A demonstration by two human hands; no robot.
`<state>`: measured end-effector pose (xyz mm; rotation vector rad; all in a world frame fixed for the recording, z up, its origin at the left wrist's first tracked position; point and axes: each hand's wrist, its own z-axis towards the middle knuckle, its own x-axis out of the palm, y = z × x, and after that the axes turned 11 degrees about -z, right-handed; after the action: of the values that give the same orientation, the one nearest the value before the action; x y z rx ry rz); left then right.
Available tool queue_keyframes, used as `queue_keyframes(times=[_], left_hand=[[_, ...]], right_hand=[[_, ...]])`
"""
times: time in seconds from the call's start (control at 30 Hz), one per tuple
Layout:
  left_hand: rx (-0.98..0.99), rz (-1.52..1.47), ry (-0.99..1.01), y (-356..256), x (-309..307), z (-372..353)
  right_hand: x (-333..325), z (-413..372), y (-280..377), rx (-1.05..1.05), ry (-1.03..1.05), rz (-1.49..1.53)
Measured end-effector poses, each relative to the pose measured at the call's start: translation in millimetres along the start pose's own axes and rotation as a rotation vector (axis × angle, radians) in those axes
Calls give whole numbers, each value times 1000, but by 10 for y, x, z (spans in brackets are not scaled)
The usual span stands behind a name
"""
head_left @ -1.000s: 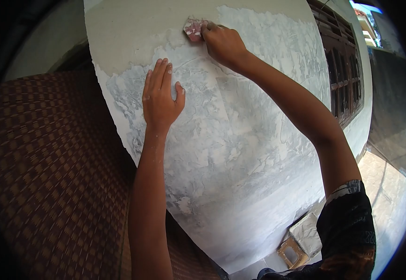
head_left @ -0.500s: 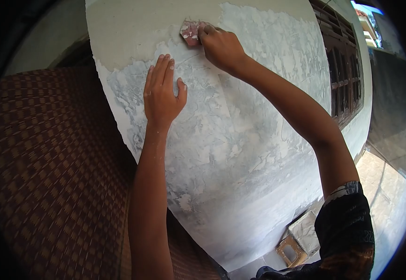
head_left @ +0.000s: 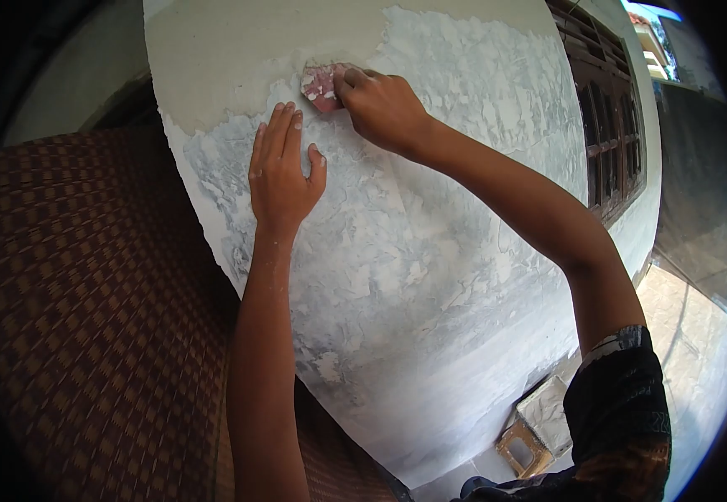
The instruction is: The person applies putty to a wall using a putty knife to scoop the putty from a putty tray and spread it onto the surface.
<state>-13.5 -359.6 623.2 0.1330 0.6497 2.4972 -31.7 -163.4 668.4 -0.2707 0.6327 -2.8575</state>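
Observation:
A wall [head_left: 397,243] with patchy white and grey coating fills the middle, its upper left part a smoother beige. My right hand [head_left: 384,109] grips a reddish scraper [head_left: 323,86] speckled with white bits, its blade against the wall near the border of the beige part. Just below and left of the scraper, my left hand [head_left: 284,171] lies flat on the wall with fingers stretched upward and thumb apart. It holds nothing, and there are white specks on its fingertips.
Brown woven matting [head_left: 96,301] hangs along the left side. A dark wooden window [head_left: 610,125] is set in the wall at right. Low at the right, a wooden stool-like piece [head_left: 524,449] stands by a grey-smeared tray [head_left: 547,414].
My right hand and the scraper have moved down and to the left across the wall, closer to my left hand. The left hand stays flat on the wall.

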Motion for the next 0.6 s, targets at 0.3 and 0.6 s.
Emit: queue_keyframes(times=[0.3,0.6], left_hand=[[-7,29,6,4,9,-9],[-5,27,1,3,4,0]], right_hand=[[143,424,-826,170,-15,-120],[-136,53,-346,88,-50,17]])
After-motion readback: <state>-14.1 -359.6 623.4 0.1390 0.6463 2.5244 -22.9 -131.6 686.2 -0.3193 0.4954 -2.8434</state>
